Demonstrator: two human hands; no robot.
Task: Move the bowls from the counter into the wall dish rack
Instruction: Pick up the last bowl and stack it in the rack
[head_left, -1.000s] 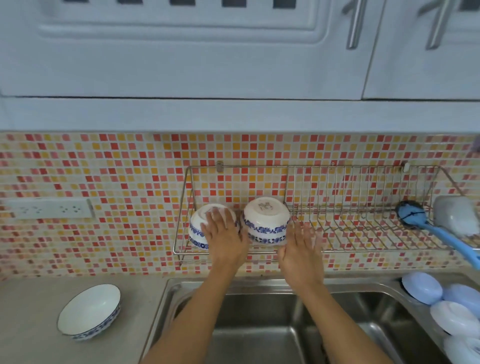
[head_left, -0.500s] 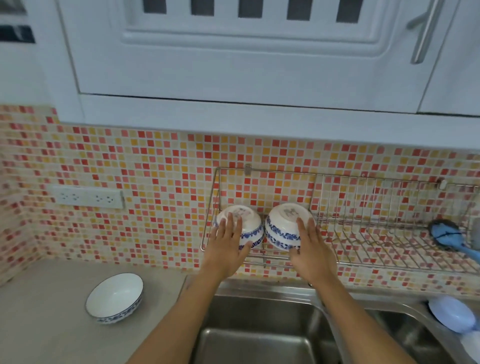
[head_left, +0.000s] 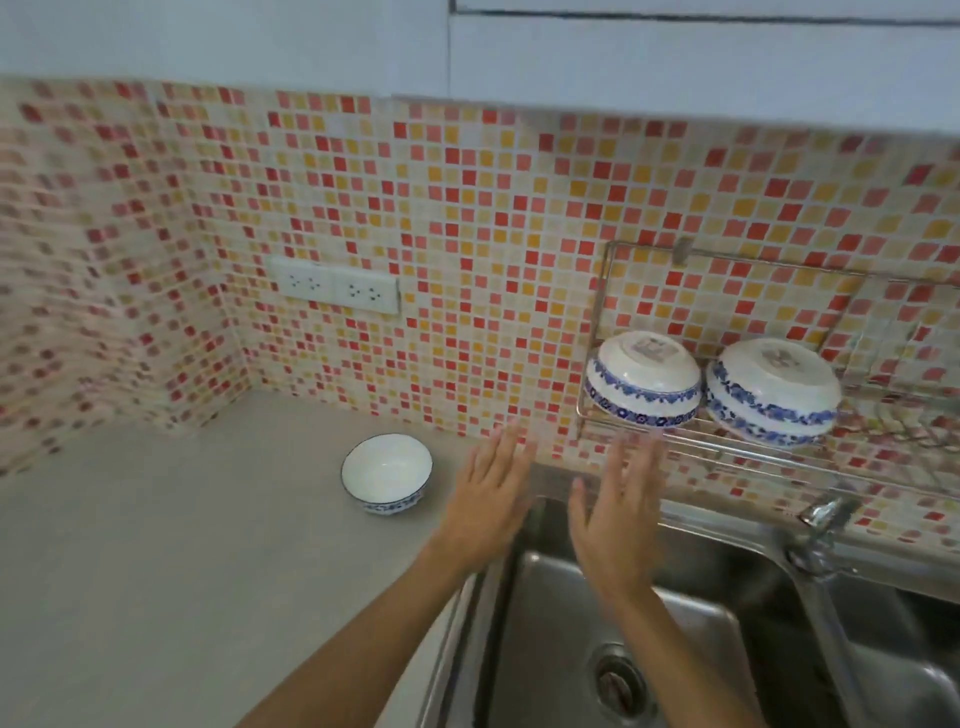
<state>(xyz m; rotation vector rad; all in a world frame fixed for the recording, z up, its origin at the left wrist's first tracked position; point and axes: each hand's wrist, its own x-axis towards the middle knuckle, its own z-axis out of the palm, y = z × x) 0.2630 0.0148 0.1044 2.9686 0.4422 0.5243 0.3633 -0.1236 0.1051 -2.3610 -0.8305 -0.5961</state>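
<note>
Two white bowls with blue floral bands lie upside down side by side in the wire wall dish rack (head_left: 602, 291): one at its left end (head_left: 643, 379), the other (head_left: 772, 392) to its right. A third white bowl with a blue rim (head_left: 387, 474) stands upright on the grey counter (head_left: 156, 545). My left hand (head_left: 491, 504) hovers open just right of that bowl, fingers spread, holding nothing. My right hand (head_left: 618, 512) is open too, below the rack's left end, over the sink's edge. Both hands are blurred by motion.
A steel double sink (head_left: 649, 649) with a drain lies below my hands, and a tap (head_left: 826, 519) stands at its back right. A white double socket (head_left: 335, 286) sits on the mosaic tile wall. White cabinets hang above.
Both hands have let go of the two bowls in the rack and dropped down and left toward the counter bowl. My view has swung left.
</note>
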